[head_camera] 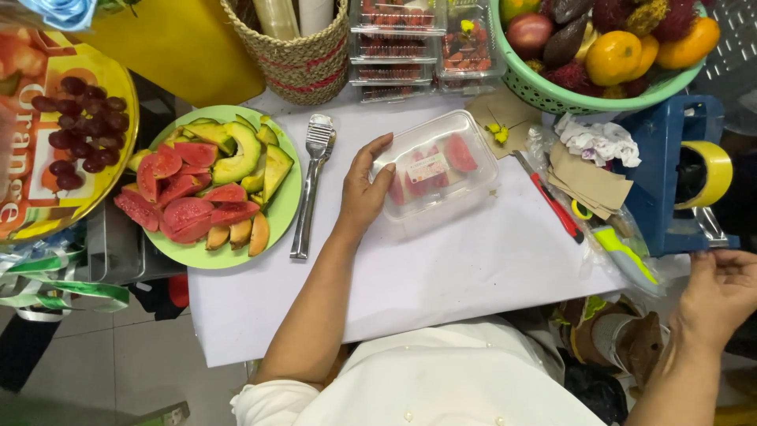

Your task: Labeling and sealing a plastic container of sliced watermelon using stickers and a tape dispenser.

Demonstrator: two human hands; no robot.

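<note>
left hand (364, 189) lying flat, steadying the closed clear fruit box (435, 170); right hand (721, 288) pinching tape end at the blue tape dispenser (670, 170), best drawn out straight.

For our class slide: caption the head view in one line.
Left hand steadies a clear fruit box beside tongs; right hand reaches by tape dispenser.

Bright, even light, diffuse, apparently from overhead; colours saturated, no dim zones on the white surface (441, 268). Shadows soft and short: a faint one under the left hand (364, 193) and along the metal tongs (310, 185). Mild glare on the clear plastic box (438, 170) lid and on the tongs' head. Centre sharp. Right hand (721, 296) slightly soft at the near right edge. Wide-angle bowing at the borders; the floor at near left is darker.
</note>
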